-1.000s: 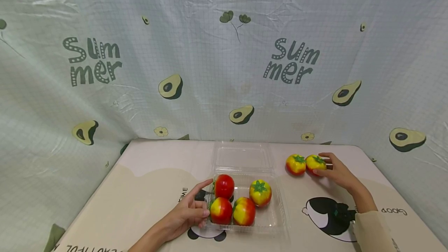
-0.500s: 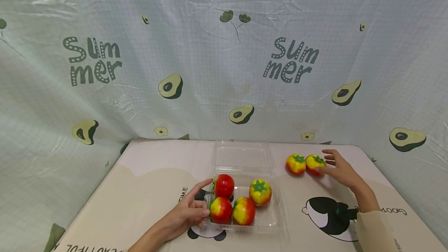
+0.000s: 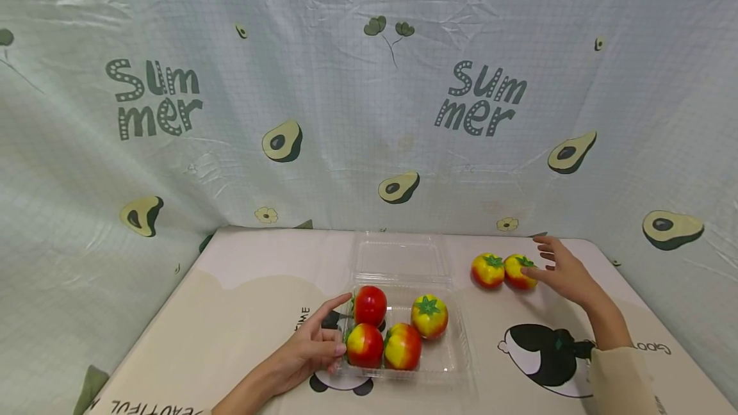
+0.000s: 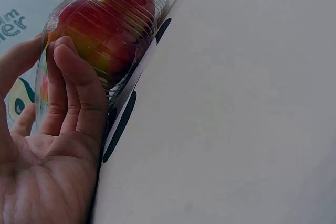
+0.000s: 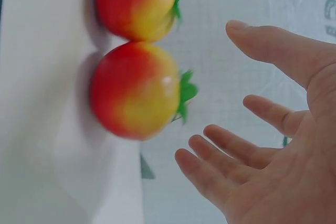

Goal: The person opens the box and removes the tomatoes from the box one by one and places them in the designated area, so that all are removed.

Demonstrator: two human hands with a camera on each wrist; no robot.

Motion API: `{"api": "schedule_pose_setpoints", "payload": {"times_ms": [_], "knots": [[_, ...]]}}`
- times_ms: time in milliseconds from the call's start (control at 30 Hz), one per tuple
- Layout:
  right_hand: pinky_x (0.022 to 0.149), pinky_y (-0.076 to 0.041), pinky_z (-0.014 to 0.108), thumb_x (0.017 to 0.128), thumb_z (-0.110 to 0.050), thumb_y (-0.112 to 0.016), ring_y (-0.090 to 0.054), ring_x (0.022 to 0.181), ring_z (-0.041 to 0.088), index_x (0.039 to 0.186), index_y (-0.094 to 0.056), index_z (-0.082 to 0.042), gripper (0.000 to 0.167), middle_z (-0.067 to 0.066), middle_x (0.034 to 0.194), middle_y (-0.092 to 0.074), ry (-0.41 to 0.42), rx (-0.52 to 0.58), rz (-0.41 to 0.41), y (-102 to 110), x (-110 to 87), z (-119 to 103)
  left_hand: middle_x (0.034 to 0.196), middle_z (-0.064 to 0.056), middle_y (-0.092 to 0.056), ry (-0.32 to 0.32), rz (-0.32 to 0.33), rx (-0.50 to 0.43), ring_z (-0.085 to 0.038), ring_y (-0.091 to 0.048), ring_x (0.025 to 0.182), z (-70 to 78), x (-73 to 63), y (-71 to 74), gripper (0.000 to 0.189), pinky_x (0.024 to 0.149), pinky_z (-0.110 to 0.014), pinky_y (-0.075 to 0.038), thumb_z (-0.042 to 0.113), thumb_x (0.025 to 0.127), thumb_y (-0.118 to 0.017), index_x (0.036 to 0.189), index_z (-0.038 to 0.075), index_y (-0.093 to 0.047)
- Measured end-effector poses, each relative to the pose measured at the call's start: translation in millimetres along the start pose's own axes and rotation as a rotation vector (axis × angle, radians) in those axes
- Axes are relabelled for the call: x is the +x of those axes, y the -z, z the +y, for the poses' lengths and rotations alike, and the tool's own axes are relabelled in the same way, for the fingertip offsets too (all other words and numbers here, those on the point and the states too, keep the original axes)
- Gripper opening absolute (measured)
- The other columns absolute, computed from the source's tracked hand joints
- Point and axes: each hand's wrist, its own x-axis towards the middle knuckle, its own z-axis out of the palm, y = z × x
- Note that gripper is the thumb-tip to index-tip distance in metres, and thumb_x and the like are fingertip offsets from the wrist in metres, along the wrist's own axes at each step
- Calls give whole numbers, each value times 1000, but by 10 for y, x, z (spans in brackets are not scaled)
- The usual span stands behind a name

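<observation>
A clear plastic clamshell box [image 3: 446,360] lies with its lid [image 3: 398,258] folded back on the table. Several tomatoes sit inside: a red one [image 3: 369,305], a yellow one [image 3: 429,316] with its green leaves up, and others lying sideways. At the box's left wall my left hand [image 3: 305,354] holds the edge, index finger stretched along the side; the left wrist view shows its bent fingers [image 4: 79,85] against the plastic. Two red-and-yellow tomatoes stand right of the box, one [image 3: 487,271] beside another [image 5: 136,92]. Over the right one hovers my right hand [image 3: 567,277], fingers spread, holding nothing.
The table's cover [image 3: 242,319] is pale, printed with cartoon animals and lettering. Behind and at both sides hangs a light curtain [image 3: 334,82] with avocado and "summer" prints, meeting the table's back edge.
My right hand has let go of the right tomato and lifted up and slightly right, its fingers opening. Both tomatoes there and my left hand on the box have stayed in place.
</observation>
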Motion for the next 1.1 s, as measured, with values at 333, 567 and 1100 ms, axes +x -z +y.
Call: {"api": "schedule_pose_setpoints", "payload": {"times_ms": [333,567,1100], "knots": [[109,-38,71,94,-25,-74,-39,138,60,153,-27,8,82,39,154,-33,126,9,20,20,-43,-315,82,2,-64,3,2,-10,-10,-61,66,-2,0,1,87,70,-20,-58,7,98,-63,165,26,-11],[110,-38,70,94,-21,-74,-40,139,56,152,-29,7,78,35,155,-35,202,11,17,19,-110,-526,81,2,-64,34,25,-11,-11,-61,66,16,0,-13,87,72,-20,-58,7,98,-63,165,28,-11],[104,-48,65,94,-26,-75,-49,136,54,154,-35,-3,76,27,156,-40,260,-24,-15,-71,-270,-940,82,2,-64,14,14,-11,-10,-61,66,17,-1,-21,87,72,-20,-59,7,98,-63,166,25,-10]]}}
